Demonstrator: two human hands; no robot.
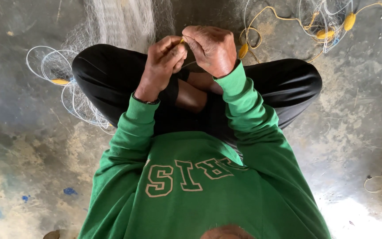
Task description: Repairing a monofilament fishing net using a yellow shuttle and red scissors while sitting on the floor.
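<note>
Fishing net (120,22) lay on the floor just beyond my knees, soft & light, prob snag-prone. Both hands met above my lap: left hand (162,62) & right hand (211,48) each in a narrow grip, pinching a small yellow float (182,40); best held by the line next to it.

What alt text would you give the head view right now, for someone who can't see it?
Seen from above, a seated cross-legged person in a green sweatshirt pinches a small yellow piece between the left hand and right hand. Fine white fishing net and yellow floats lie on the grey floor.
</note>
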